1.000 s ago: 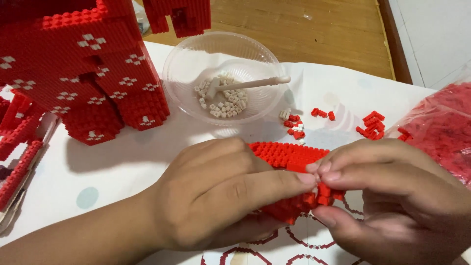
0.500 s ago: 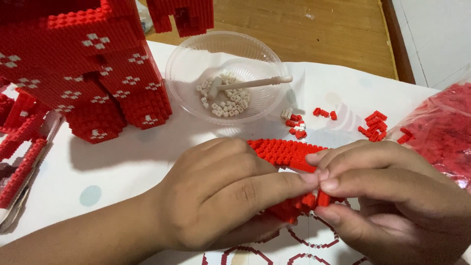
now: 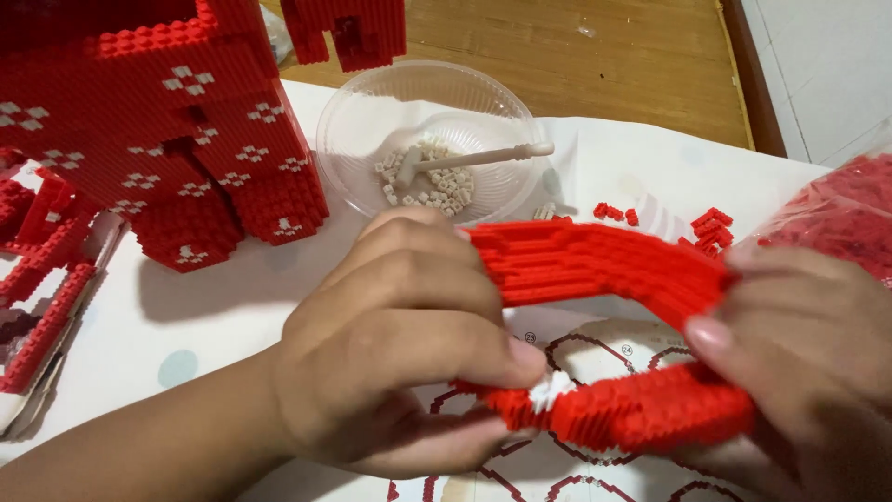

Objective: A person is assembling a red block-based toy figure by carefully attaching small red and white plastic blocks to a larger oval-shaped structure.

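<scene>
Red curved loop of small plastic bricks (image 3: 613,270) is gripped at both ends, lifted over the printed instruction sheet (image 3: 595,349) near the desk's front edge. Left hand (image 3: 400,344) is closed on one end, right hand (image 3: 808,363) on the other. A second ago the piece was lower and mostly hidden; now it is raised, its white bricks (image 3: 550,390) exposed for work. Clear plastic bowl (image 3: 372,121) is behind.

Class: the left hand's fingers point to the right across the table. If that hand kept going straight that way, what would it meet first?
Most likely the right hand, which grips the other end of the same red brick piece that the left hand holds; depth is hard to judge.
</scene>
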